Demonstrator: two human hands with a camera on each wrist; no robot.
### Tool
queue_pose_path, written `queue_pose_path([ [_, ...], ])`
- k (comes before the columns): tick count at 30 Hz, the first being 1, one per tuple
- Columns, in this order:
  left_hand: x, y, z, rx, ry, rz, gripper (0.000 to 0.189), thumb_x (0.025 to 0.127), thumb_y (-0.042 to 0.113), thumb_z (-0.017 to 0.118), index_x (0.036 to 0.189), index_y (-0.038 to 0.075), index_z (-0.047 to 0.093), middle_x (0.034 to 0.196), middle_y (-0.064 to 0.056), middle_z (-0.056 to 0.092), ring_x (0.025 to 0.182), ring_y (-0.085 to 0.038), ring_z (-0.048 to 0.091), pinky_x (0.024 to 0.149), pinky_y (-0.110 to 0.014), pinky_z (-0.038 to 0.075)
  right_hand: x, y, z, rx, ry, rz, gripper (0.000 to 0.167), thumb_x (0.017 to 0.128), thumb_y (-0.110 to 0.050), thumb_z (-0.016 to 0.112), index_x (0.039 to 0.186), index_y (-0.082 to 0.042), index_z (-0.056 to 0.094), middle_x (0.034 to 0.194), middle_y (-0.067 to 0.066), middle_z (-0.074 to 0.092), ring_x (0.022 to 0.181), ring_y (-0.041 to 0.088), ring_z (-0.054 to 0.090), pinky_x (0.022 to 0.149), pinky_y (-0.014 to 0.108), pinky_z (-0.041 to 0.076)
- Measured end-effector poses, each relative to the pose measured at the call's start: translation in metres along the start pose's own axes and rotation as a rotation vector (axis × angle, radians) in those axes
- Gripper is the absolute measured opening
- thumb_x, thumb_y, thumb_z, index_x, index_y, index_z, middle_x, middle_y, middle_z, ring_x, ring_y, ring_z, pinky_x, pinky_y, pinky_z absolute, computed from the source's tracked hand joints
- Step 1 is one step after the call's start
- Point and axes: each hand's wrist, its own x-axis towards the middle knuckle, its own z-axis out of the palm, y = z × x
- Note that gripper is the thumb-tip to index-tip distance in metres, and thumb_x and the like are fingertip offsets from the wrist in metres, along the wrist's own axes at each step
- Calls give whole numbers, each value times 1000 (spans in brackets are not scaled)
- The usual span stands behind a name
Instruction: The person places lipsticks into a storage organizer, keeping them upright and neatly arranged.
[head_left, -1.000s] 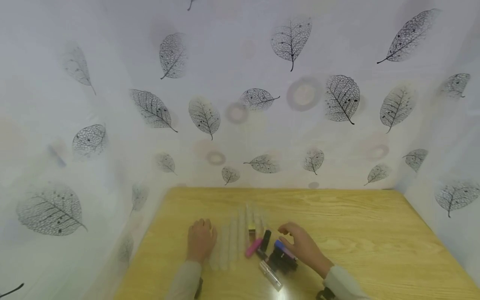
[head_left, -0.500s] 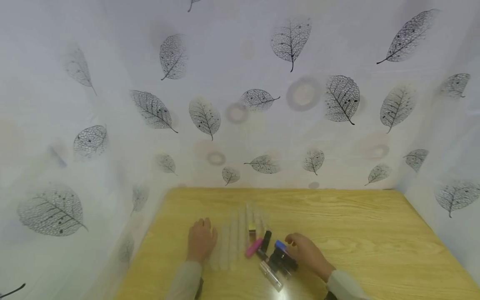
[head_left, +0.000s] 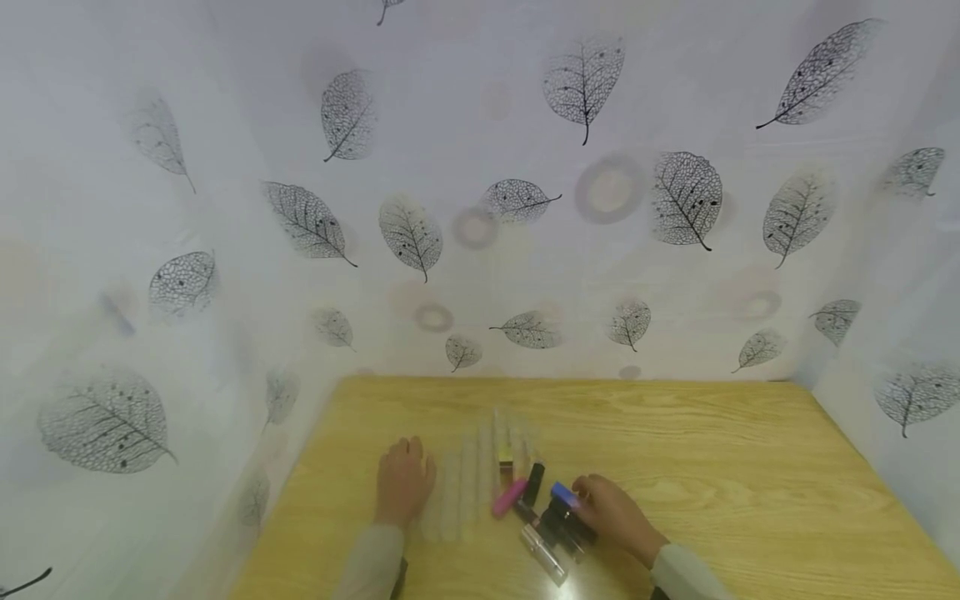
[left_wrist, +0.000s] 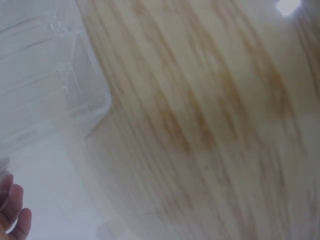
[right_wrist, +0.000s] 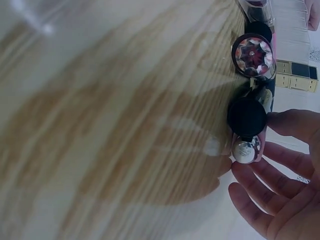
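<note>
My left hand [head_left: 405, 483] rests at the left side of a clear ridged plastic organizer [head_left: 448, 492]; only its fingertips [left_wrist: 17, 195] enter the left wrist view. My right hand [head_left: 615, 512] is at the right side of a heap of cosmetic tubes. Its thumb [right_wrist: 287, 122] reaches a round black end [right_wrist: 247, 117], and its loosely bent fingers lie beside a pinkish tube with a silver end [right_wrist: 245, 151]. In the heap are a blue-ended tube [head_left: 564, 494], a clear tube [head_left: 543, 554], a black tube [head_left: 534, 483] and a pink tube [head_left: 509, 498].
A gold-capped tube [head_left: 506, 461] lies over the organizer's right part. A faceted round cap [right_wrist: 253, 54] shows in the right wrist view. The wood-grain table [head_left: 720, 467] meets leaf-printed white sheeting [head_left: 495, 275] at the back and sides.
My right hand has drawn back to the right and down, its fingers bending in against the heap's right side. My left hand has stayed in place.
</note>
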Motion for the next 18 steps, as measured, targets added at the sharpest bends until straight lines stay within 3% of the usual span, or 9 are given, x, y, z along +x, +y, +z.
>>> queue_pose_path([
  [11,0,0,0,-5,-10,-6,22,78,21,69,81,6,54,67,-3,47,57,-15,40,51,-27,31,2,6,1,-9,6,24,20,82,-14,67,99,-3,64,88,3,64,78,14,61,66,25,53],
  [18,0,1,0,-9,-21,-11,20,79,21,67,80,7,53,67,-2,46,57,-14,39,51,-27,30,5,2,2,4,19,11,15,80,-12,68,93,-4,65,84,3,64,72,13,60,63,23,51],
])
